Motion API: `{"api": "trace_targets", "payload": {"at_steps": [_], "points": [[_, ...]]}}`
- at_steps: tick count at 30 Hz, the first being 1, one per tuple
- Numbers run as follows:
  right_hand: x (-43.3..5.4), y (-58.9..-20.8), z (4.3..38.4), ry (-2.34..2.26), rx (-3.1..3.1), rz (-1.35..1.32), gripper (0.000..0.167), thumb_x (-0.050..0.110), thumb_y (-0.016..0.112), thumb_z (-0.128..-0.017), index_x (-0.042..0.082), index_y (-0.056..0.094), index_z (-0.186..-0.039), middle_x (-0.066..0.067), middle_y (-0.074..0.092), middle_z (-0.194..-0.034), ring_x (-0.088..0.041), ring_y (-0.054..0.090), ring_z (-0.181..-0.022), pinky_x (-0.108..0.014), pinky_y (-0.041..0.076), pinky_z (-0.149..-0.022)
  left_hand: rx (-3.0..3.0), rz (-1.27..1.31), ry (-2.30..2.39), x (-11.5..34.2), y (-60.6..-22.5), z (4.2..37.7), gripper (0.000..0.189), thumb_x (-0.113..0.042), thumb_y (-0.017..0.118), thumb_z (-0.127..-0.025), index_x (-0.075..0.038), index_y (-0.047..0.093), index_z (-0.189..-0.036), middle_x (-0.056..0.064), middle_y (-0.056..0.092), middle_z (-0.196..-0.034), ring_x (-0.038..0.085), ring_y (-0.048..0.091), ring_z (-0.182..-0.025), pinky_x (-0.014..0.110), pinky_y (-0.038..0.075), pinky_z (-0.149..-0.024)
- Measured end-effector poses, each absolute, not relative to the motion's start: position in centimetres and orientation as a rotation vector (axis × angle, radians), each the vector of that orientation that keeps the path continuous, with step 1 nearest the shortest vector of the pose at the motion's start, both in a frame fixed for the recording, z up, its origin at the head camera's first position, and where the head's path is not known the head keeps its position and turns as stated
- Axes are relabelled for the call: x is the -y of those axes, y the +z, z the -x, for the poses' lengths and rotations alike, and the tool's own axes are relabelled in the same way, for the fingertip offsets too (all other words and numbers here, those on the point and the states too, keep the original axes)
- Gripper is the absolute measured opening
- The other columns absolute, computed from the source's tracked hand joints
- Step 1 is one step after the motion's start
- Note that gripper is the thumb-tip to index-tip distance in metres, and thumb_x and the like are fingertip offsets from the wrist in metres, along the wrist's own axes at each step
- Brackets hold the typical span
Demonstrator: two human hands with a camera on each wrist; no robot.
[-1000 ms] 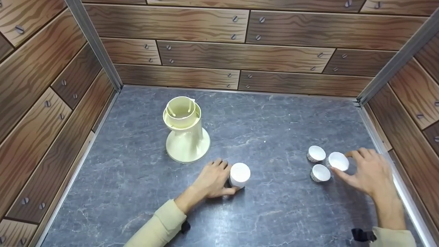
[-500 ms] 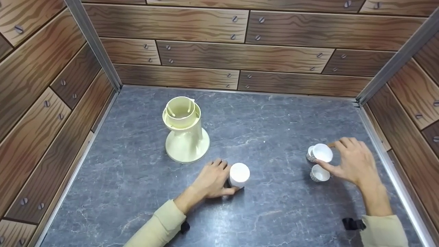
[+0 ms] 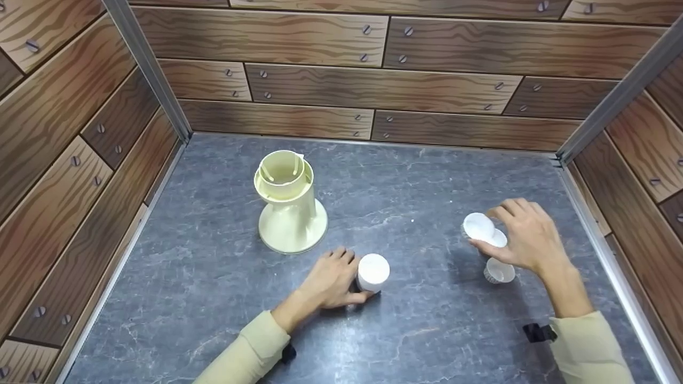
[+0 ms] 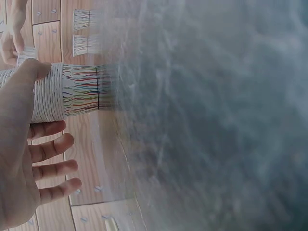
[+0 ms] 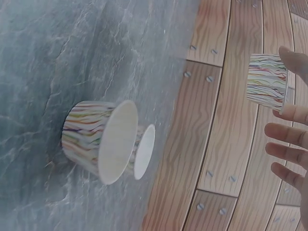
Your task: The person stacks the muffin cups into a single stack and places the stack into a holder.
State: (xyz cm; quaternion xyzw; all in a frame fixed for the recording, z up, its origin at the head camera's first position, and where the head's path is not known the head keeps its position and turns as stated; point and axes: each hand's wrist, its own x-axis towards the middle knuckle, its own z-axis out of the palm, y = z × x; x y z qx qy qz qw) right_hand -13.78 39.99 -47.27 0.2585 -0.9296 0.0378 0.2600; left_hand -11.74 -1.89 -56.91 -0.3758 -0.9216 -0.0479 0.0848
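My left hand (image 3: pixel 332 280) grips a stack of nested paper cups (image 3: pixel 373 272) standing on the table, its thumb on the near side. In the left wrist view, the stack (image 4: pixel 79 90) shows many layered white rims above a body printed with wavy coloured lines. With thumb and fingers, my right hand (image 3: pixel 528 234) pinches a single paper cup (image 3: pixel 477 225) of the same print. This cup (image 5: pixel 267 81) is raised off the table in the right wrist view. Below it stand two more cups, one (image 3: pixel 499 238) partly covered by the held cup, the other (image 3: pixel 500 271) nearer to me.
A pale yellow-green stand (image 3: pixel 291 229) with a flared round base and an open cylindrical top stands left of centre. Wood-patterned walls (image 3: pixel 315 80) enclose the grey marbled table (image 3: pixel 395 181) at the back and both sides.
My right hand has lifted one cup from the group of three and carried it left and slightly away from me. The left hand stays on the stack.
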Motion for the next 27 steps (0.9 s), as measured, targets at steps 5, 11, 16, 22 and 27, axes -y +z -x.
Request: {"api": "trace_targets", "payload": {"at_steps": [5,11,16,22,27], "points": [[-38.9,-47.3,14.4,0.118,2.500,-0.756,0.066,0.065,0.077,-0.072,0.007,0.072,-0.104,-0.016,0.069,-0.100,-0.038,0.063,-0.095,-0.050,0.051,-0.081,2.747,1.116,-0.149,1.9,-56.8,11.7,0.076,-0.075,0.062,-0.087,-0.011,0.065,-0.129,0.007,0.071,-0.120,0.024,0.064,-0.109,0.040,0.058,-0.090],[-37.7,-47.4,15.0,0.126,2.480,-0.813,0.064,0.065,0.076,-0.073,0.008,0.073,-0.104,-0.015,0.069,-0.098,-0.037,0.065,-0.094,-0.052,0.053,-0.086,2.754,1.113,-0.113,1.8,-56.8,11.6,0.076,-0.076,0.060,-0.088,-0.012,0.064,-0.130,0.007,0.071,-0.121,0.024,0.065,-0.110,0.039,0.058,-0.091],[-36.5,-47.4,15.5,0.128,2.469,-0.853,0.065,0.065,0.077,-0.072,0.009,0.073,-0.104,-0.015,0.070,-0.098,-0.036,0.065,-0.095,-0.051,0.054,-0.085,2.753,1.114,-0.117,1.8,-56.8,11.7,0.076,-0.075,0.061,-0.088,-0.012,0.065,-0.129,0.006,0.071,-0.119,0.024,0.064,-0.109,0.039,0.058,-0.091],[-35.0,-47.3,16.1,0.119,2.413,-0.938,0.065,0.069,0.071,-0.079,0.009,0.073,-0.103,-0.013,0.071,-0.098,-0.034,0.065,-0.094,-0.050,0.055,-0.084,2.751,1.115,-0.134,1.8,-56.8,11.7,0.076,-0.075,0.061,-0.088,-0.012,0.065,-0.130,0.006,0.071,-0.118,0.023,0.064,-0.108,0.038,0.058,-0.091],[-33.9,-47.1,16.5,0.109,2.378,-1.002,0.065,0.070,0.071,-0.078,0.010,0.072,-0.102,-0.011,0.070,-0.095,-0.032,0.064,-0.091,-0.048,0.055,-0.081,2.737,1.114,-0.128,1.7,-56.9,11.7,0.076,-0.075,0.062,-0.088,-0.012,0.064,-0.131,0.006,0.071,-0.119,0.023,0.064,-0.108,0.038,0.058,-0.091]]}}
